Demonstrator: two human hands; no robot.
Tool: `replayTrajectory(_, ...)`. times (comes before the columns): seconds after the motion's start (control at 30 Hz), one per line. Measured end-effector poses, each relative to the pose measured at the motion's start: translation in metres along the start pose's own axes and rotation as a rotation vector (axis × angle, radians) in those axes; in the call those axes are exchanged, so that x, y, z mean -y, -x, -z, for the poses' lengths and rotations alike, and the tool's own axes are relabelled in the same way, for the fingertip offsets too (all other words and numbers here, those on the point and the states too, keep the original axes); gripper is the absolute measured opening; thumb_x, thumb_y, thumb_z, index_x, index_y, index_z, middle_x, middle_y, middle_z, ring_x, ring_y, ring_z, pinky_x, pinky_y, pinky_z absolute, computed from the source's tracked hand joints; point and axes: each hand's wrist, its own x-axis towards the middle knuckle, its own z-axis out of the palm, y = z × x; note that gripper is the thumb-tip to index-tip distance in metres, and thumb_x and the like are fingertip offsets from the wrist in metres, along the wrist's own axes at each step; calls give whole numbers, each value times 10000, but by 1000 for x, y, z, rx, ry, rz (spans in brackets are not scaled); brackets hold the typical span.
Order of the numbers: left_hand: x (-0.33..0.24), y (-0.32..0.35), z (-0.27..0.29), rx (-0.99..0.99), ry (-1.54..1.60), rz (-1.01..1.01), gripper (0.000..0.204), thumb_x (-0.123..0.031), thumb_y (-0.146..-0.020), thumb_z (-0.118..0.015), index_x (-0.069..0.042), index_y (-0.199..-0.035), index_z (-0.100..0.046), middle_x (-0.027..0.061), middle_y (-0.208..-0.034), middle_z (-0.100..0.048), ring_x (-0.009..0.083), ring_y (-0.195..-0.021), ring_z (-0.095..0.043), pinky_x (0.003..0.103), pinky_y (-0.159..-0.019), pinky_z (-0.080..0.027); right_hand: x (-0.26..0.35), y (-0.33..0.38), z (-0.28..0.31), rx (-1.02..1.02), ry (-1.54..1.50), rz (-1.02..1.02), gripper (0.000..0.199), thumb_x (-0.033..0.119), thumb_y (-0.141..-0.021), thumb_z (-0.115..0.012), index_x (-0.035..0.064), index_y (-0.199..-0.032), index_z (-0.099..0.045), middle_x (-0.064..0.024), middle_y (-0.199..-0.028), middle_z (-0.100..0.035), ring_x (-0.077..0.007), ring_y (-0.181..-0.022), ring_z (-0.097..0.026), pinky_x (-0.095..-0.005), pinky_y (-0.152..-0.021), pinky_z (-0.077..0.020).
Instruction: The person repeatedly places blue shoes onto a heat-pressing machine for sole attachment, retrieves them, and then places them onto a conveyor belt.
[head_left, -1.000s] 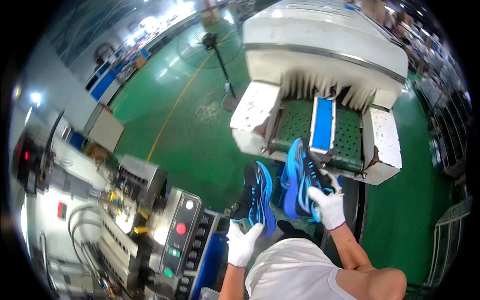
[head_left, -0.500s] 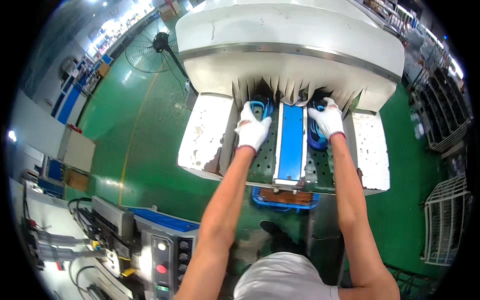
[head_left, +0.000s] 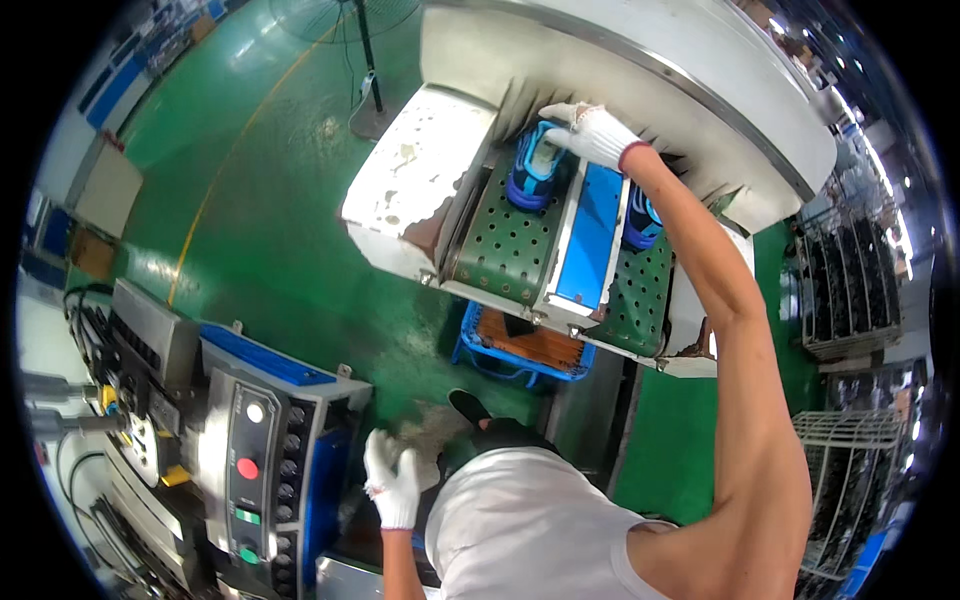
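Note:
A blue and black shoe (head_left: 532,170) stands on the left green perforated channel (head_left: 505,240) of a white machine, just in front of its slitted curtain (head_left: 518,100). My right hand (head_left: 598,137), in a white glove, reaches across to this shoe, thumb and fingers around its upper edge. Partly hidden behind my right forearm, a second blue shoe (head_left: 643,218) sits in the right channel (head_left: 637,295). Low in the view, my gloved left hand (head_left: 393,485) is raised beside my body, fingers apart and holding nothing, close to a control panel (head_left: 262,470).
A blue strip (head_left: 592,240) on a raised divider separates the channels. Below the machine's front edge stands a blue crate (head_left: 525,365) with brown contents. Wire racks (head_left: 850,270) line the right side. A fan's stand (head_left: 370,110) is at the far left.
My left hand has left the left shoe and dropped back beside my body. My right hand has moved from the right shoe to the left one. The view has turned leftward.

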Motion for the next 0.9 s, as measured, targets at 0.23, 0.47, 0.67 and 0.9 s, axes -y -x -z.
replayTrajectory(0.23, 113, 110, 71, -435, 26, 358, 645, 23, -1000, -589, -34, -1586, -327, 244, -1534, -480, 337, -1345, -554, 430, -1143, -442, -29, -50, 31, 434, -372, -104, 412, 306, -968, -691, 165, -1354, -699, -140, -1226, -732, -249, -1044, -709, -371, -925, -590)
replayTrajectory(0.47, 131, 111, 50, -405, 0, 380, 604, -4, -1010, -581, -28, -1572, -360, 242, -1511, -517, 335, -1321, -584, 421, -1130, -455, -29, -52, 34, 434, -213, -103, 404, 319, -999, -635, 197, -1381, -687, -140, -1253, -728, -264, -1071, -701, -376, -981, -542)
replayTrajectory(0.67, 126, 63, 30, -256, 16, 205, 611, 16, -1008, -575, -12, -1571, -340, 247, -1540, -474, 339, -1378, -537, 418, -1150, -438, -37, -59, 35, 482, -180, -28, 451, 288, -1038, -580, 175, -1475, -595, -145, -1395, -659, -260, -1110, -716, -366, -981, -557)
replayTrajectory(0.9, 121, 40, 18, -197, 67, 214, 615, 36, -1000, -578, -14, -1566, -342, 256, -1550, -456, 344, -1414, -502, 426, -1160, -429, -43, -51, 30, 460, -260, -76, 433, 255, -1031, -556, 175, -1454, -611, -177, -1360, -661, -257, -1215, -665, -374, -1008, -562)
